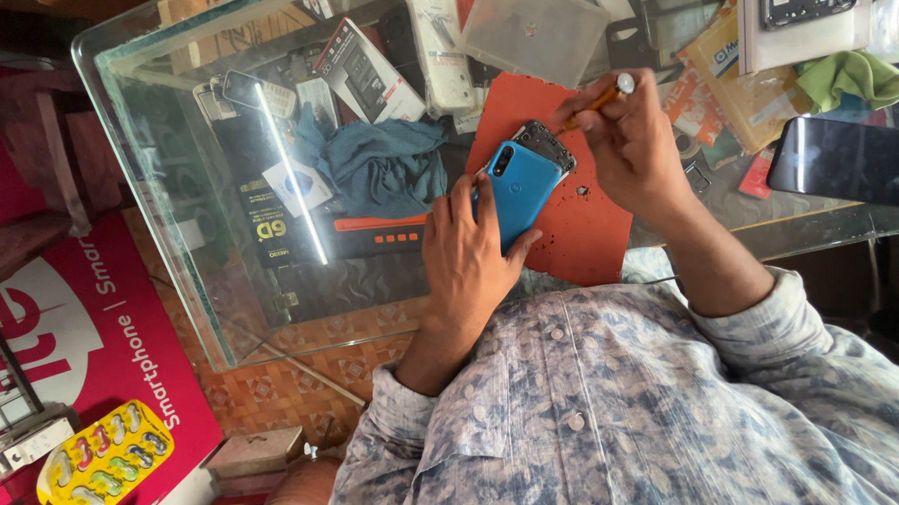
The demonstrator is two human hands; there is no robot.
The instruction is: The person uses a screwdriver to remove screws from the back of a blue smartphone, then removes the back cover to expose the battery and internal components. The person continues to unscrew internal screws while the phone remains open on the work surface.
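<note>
Blue phone [520,188] on a red-orange mat [580,227]; orange screwdriver [596,100] (silver-capped); green cloth [854,77].

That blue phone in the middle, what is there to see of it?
The blue phone shows its glossy, plastic-looking back cover, with a dark camera strip near the upper left corner. The cover seems lifted or slid off a dark grey frame that shows at the top. It lies tilted on an orange mat on the glass counter. The left hand holds its lower end; the right hand puts an orange-handled tool to its top.
</note>
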